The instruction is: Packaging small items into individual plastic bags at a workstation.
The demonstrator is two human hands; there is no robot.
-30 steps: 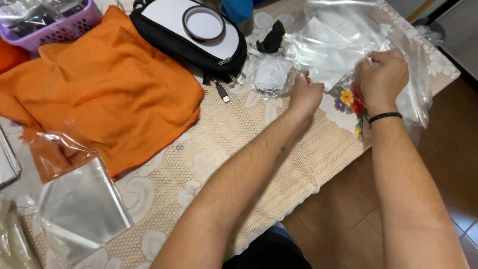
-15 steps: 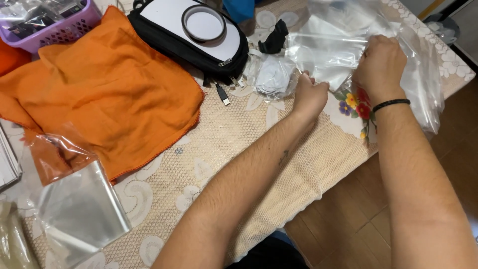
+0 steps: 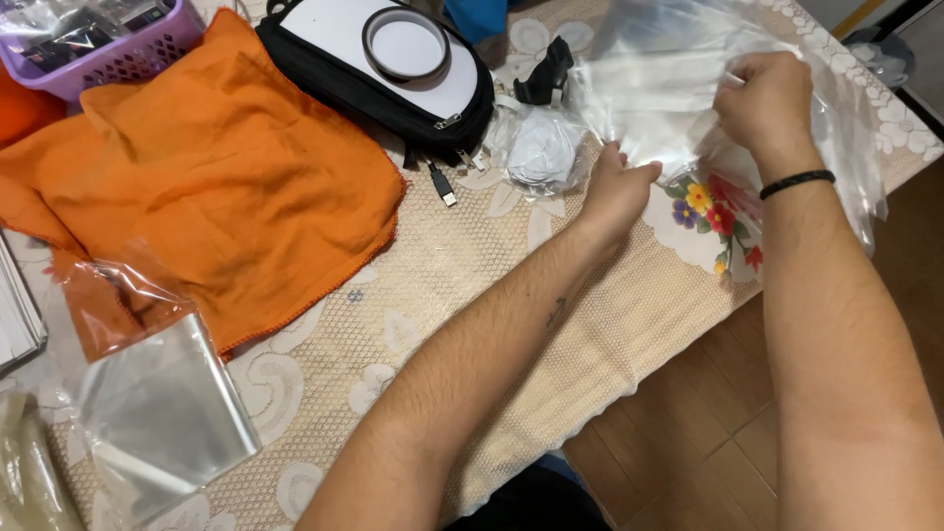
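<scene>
My left hand (image 3: 618,185) pinches the lower edge of a large clear plastic bag (image 3: 678,74) that lies over the far right part of the table. My right hand (image 3: 769,98), with a black band on its wrist, grips the same bag higher up, its fingers curled into the plastic. A small bag with a white bundle inside (image 3: 539,149) lies just left of my left hand. A black clip-like piece (image 3: 547,75) sits behind it.
An orange cloth (image 3: 211,187) covers the left of the lace tablecloth (image 3: 492,295). A black and white case (image 3: 393,59) with a cable plug (image 3: 442,192) lies at the back. A purple basket (image 3: 88,49) stands far left. Clear flat bags (image 3: 157,413) lie near left.
Both hands have shifted along the clear bag, the right hand moving up and left over it. The left hand has slid right along the bag's lower edge.
</scene>
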